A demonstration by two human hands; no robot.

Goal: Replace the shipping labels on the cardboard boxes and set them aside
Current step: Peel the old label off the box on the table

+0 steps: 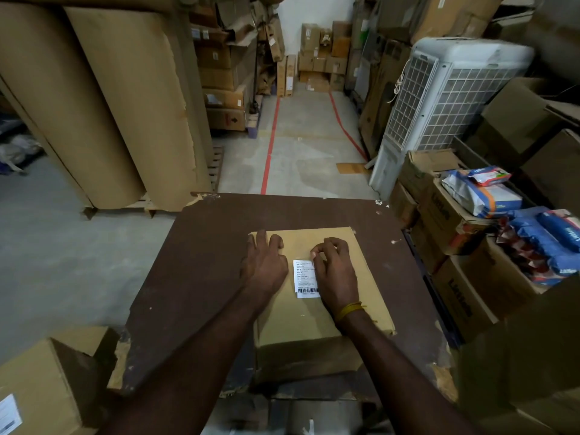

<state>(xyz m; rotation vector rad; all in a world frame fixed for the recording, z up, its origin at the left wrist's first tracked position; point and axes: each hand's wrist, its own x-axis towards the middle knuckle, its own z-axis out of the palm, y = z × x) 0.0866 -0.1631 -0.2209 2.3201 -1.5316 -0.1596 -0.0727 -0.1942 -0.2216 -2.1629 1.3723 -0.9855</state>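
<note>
A brown cardboard box [326,315] lies on a dark brown table [201,277] in front of me. A white shipping label [303,279] with a barcode is stuck on the box top. My left hand [265,263] rests flat on the box's far left part, fingers straight, just left of the label. My right hand [334,271] sits over the label's right side, and its curled fingers pick at the label's top right corner. A yellow band circles my right wrist.
Another cardboard box [40,390] with a white label stands at lower left. Large brown paper rolls [103,108] rise at left. A white air cooler [439,98] and stacked boxes with blue packets [546,240] crowd the right. An aisle with red floor lines [301,146] runs ahead.
</note>
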